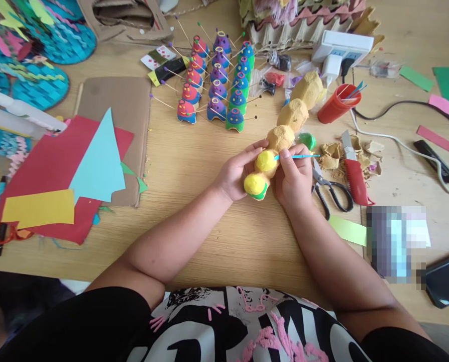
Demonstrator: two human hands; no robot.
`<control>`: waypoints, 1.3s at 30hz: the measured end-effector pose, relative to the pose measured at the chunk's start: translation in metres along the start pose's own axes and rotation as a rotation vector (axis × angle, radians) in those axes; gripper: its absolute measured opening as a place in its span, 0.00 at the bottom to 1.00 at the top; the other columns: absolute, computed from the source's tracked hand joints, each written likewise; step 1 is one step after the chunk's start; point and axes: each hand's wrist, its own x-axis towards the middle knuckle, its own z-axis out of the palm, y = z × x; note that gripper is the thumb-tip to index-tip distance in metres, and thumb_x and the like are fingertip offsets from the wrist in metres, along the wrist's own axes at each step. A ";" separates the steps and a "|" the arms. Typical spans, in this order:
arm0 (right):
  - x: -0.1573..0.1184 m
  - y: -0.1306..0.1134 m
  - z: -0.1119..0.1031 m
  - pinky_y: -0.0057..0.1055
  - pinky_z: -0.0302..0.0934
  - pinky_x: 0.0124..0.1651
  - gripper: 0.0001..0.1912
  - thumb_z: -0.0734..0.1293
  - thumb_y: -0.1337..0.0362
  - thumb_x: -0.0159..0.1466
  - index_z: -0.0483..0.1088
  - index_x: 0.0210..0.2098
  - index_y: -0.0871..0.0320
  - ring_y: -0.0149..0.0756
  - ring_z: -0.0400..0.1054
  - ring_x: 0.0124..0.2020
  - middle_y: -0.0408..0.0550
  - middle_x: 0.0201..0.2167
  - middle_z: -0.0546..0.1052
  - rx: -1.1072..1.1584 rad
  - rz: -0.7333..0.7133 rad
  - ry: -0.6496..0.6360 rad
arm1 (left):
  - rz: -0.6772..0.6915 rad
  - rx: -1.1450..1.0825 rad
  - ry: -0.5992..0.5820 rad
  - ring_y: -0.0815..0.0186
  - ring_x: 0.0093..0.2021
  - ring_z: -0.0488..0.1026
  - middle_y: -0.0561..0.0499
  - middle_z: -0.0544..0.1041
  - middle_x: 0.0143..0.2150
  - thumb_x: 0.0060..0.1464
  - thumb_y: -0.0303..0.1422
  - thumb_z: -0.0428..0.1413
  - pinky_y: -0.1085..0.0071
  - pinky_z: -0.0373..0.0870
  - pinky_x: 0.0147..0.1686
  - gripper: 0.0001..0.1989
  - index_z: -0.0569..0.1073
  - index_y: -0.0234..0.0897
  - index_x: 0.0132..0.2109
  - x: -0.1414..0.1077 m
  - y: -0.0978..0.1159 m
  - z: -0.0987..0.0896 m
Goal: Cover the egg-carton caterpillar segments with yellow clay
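My left hand [236, 172] is wrapped round the near end of an egg carton strip [293, 116], a row of tan bumps running away from me. The two nearest bumps are covered in yellow, and the closest has a green band along its lower edge. In my right hand [296, 178] is a thin blue stick tool [303, 156], pinched between thumb and fingers, its tip at the second yellow bump. That hand also rests against the strip's right side. A small lump of green clay [308, 141] lies just beyond my right fingers.
Finished caterpillars in red, purple and green [217, 89] stand in rows behind. To the right are scissors [332, 188], a red-handled knife [354, 173], a red cup [335, 104] and a phone [446, 277]. Coloured paper [62, 171] and cardboard [134, 115] lie left.
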 end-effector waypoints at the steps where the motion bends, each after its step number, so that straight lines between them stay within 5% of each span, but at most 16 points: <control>1: 0.000 -0.001 0.000 0.38 0.78 0.42 0.30 0.87 0.37 0.65 0.70 0.37 0.46 0.35 0.68 0.31 0.36 0.32 0.71 0.010 0.013 -0.001 | -0.002 0.001 0.005 0.66 0.37 0.89 0.53 0.90 0.41 0.81 0.31 0.57 0.73 0.83 0.47 0.15 0.85 0.43 0.65 0.000 0.000 0.001; 7: 0.000 -0.007 0.000 0.39 0.77 0.45 0.29 0.87 0.37 0.66 0.71 0.36 0.46 0.37 0.70 0.35 0.38 0.34 0.73 0.086 0.087 -0.051 | -0.015 -0.015 0.028 0.65 0.41 0.91 0.51 0.93 0.49 0.83 0.34 0.56 0.71 0.85 0.50 0.20 0.81 0.45 0.73 -0.001 -0.001 0.003; 11: 0.000 -0.005 0.000 0.37 0.75 0.41 0.30 0.88 0.37 0.65 0.70 0.36 0.46 0.35 0.68 0.33 0.37 0.32 0.72 0.061 0.072 -0.030 | -0.002 -0.015 0.014 0.66 0.37 0.89 0.52 0.92 0.46 0.82 0.35 0.56 0.72 0.84 0.46 0.19 0.81 0.45 0.73 0.000 -0.002 0.001; 23: 0.001 -0.006 0.000 0.37 0.78 0.44 0.30 0.88 0.38 0.64 0.71 0.35 0.47 0.35 0.72 0.35 0.37 0.34 0.75 0.095 0.085 -0.003 | 0.000 -0.006 0.018 0.61 0.48 0.93 0.49 0.93 0.52 0.80 0.38 0.60 0.68 0.86 0.53 0.19 0.83 0.46 0.71 0.001 -0.003 -0.002; 29: 0.000 -0.003 0.000 0.38 0.78 0.45 0.31 0.88 0.38 0.65 0.69 0.37 0.47 0.35 0.73 0.35 0.36 0.33 0.74 0.032 0.065 0.006 | 0.019 0.016 -0.006 0.62 0.47 0.92 0.51 0.92 0.47 0.79 0.34 0.61 0.70 0.85 0.51 0.13 0.85 0.45 0.64 0.002 -0.004 -0.004; 39: 0.001 -0.005 -0.002 0.40 0.80 0.46 0.30 0.87 0.37 0.65 0.70 0.36 0.47 0.37 0.74 0.36 0.38 0.33 0.76 0.070 0.096 -0.010 | -0.001 -0.003 0.001 0.65 0.40 0.90 0.52 0.92 0.47 0.80 0.35 0.59 0.71 0.84 0.48 0.17 0.83 0.46 0.69 -0.001 -0.003 0.002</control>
